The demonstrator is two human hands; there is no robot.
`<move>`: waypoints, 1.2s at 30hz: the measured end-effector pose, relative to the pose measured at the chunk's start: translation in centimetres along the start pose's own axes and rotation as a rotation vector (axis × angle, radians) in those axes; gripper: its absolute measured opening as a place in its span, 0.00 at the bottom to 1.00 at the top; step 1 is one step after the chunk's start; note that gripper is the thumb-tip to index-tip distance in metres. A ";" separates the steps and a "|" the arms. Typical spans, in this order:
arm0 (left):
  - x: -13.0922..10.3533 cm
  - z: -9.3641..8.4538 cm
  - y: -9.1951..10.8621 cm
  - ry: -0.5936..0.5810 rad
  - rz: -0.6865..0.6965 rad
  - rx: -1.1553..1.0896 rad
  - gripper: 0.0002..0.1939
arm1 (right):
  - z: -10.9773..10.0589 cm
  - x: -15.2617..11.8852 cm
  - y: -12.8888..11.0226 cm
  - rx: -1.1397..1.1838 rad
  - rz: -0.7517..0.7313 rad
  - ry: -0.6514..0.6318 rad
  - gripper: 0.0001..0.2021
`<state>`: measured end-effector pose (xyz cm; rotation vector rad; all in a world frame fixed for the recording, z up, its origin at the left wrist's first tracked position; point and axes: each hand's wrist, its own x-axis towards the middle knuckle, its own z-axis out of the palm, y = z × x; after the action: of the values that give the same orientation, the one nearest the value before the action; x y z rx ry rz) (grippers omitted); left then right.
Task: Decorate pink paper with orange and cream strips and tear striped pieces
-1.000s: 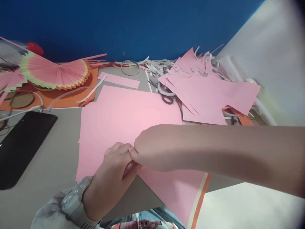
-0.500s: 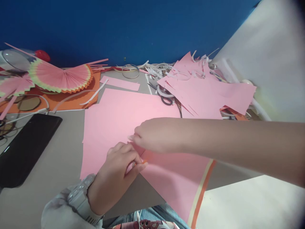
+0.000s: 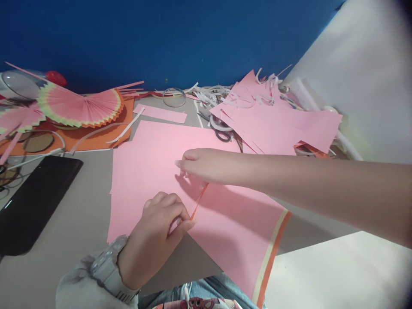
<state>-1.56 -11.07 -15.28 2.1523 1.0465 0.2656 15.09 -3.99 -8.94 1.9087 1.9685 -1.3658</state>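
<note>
A pink paper sheet [image 3: 238, 231] with a cream and orange striped edge lies slantwise over larger pink paper [image 3: 148, 163] on the grey table. At its near left edge, my left hand [image 3: 162, 231] pinches the sheet between thumb and fingers. A narrow orange strip of folded edge [image 3: 200, 198] runs up from that pinch to my right hand [image 3: 204, 165]. Bent over the far end of this edge, my right hand has its fingers curled and pressed together on the paper. Its thumb and the exact grip are partly hidden.
Pleated pink fans [image 3: 80, 105] rest on orange paper at the back left, above a black phone [image 3: 38, 201]. Scissors [image 3: 222, 135] lie beside pink offcuts [image 3: 277, 122] and white paper shreds [image 3: 209, 94]. A blue wall [image 3: 161, 38] stands behind.
My right hand has moved up and away from my left hand, along the folded edge, exposing more of the orange strip. My left hand keeps its pinch in nearly the same place.
</note>
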 end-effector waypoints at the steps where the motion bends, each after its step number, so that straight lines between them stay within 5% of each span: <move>1: 0.0 0.0 0.0 0.002 0.002 -0.001 0.09 | 0.0 -0.2 0.1 0.025 -0.004 0.037 0.13; 4: 0.1 0.0 0.0 0.011 0.005 -0.015 0.09 | 0.1 -0.8 0.4 0.008 -0.032 0.125 0.09; 17: 0.1 0.1 -0.3 -0.014 0.012 0.019 0.09 | -1.1 -0.4 1.2 -0.010 -0.160 0.120 0.08; 20: 0.1 0.1 -0.3 0.002 0.015 0.000 0.09 | -0.7 -1.3 1.3 -0.156 -0.389 -0.036 0.09; 23: 0.2 0.1 -0.3 0.012 0.023 -0.020 0.08 | -0.1 -2.4 1.1 -0.418 -0.392 -0.181 0.08; 30: 0.3 0.0 -0.1 0.000 -0.010 -0.029 0.09 | 0.1 -4.3 0.1 -0.755 -0.234 -0.190 0.09; 36: 0.3 0.1 -0.3 0.019 0.000 -0.045 0.10 | 2.4 -4.3 1.5 -0.873 -0.472 -0.082 0.11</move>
<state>-1.50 -10.78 -15.55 2.1138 1.0411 0.3068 16.10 -9.03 -8.52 1.0173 2.4628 -0.4317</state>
